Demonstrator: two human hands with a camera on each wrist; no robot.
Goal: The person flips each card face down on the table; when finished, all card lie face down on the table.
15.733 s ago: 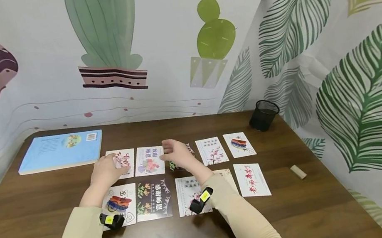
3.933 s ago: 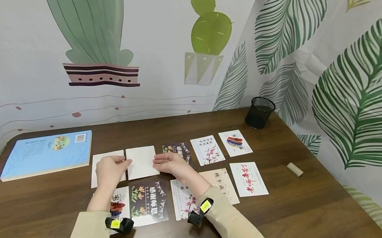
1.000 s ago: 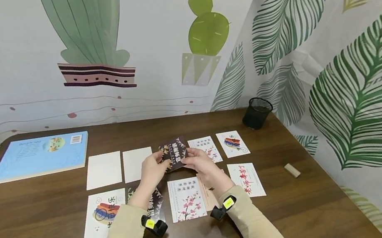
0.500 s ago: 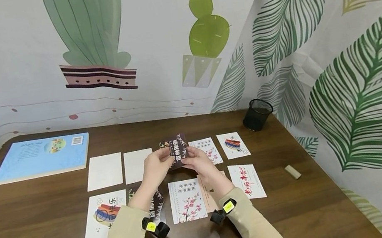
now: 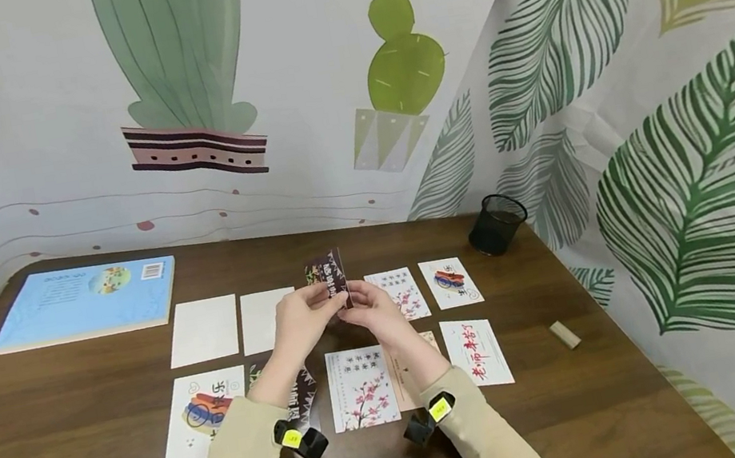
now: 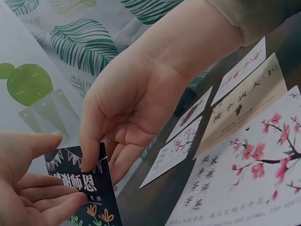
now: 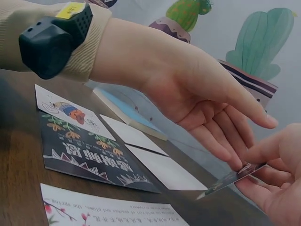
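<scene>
A dark card (image 5: 322,273) with white lettering and flower drawings stands raised and tilted above the table. My right hand (image 5: 383,319) pinches it by one edge; the left wrist view shows the thumb on its printed face and fingers behind. My left hand (image 5: 297,323) is close against that face, fingers fairly straight and thumb spread apart in the right wrist view. Left of the hands lie two blank white cards (image 5: 203,331). A blossom card (image 5: 364,392) and a partly covered dark card (image 5: 304,389) lie in the nearer row.
In the nearer row are a colourful card (image 5: 189,429), a tan card (image 5: 403,381) and a red-lettered card (image 5: 476,356). Another blossom card (image 5: 401,288) and a colourful card (image 5: 451,282) lie farther back. A blue book (image 5: 82,309), black mesh cup (image 5: 496,223) and beige block (image 5: 564,334) border them.
Two printed cards in the back row now show blank white sides. The dark card has come up from that row and, over the last second, tilted to look narrower; my left hand has shifted across it.
</scene>
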